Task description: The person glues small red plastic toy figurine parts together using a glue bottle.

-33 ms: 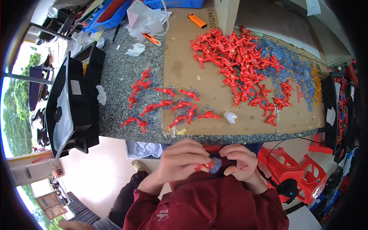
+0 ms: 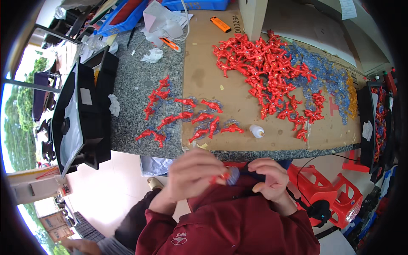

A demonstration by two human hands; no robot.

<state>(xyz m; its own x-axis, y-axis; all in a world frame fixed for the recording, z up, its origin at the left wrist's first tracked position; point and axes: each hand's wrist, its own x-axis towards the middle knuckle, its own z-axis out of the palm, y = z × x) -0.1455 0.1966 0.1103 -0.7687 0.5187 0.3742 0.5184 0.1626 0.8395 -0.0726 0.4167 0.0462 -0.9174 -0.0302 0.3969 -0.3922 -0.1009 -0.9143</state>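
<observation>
Before my chest, my left hand (image 2: 193, 173) pinches a small red plastic figure with a clear blue part (image 2: 231, 175) on its right end. My right hand (image 2: 273, 178) is beside it, thumb and fingers curved apart with nothing visible between them. Beyond my hands, on the table, lie several joined red-and-blue pieces (image 2: 204, 117) in loose rows. A small white bottle (image 2: 256, 131) lies to their right. Farther back is a big heap of red figures (image 2: 267, 68), bordered on the right by clear blue parts (image 2: 316, 63) and a strip of yellow parts (image 2: 352, 95).
Cardboard (image 2: 204, 55) covers part of the speckled stone tabletop (image 2: 140, 72). Black bins stand at the left (image 2: 91, 123) and right (image 2: 369, 123). An orange cutter (image 2: 220, 24) lies near a post (image 2: 253, 21). Red stools (image 2: 314, 182) are at the lower right; another person's hand (image 2: 83, 245) shows lower left.
My left hand has drawn left with the red-and-blue figure, widening the gap to my right hand. The right hand has barely shifted. Another person's hand shows more at lower left.
</observation>
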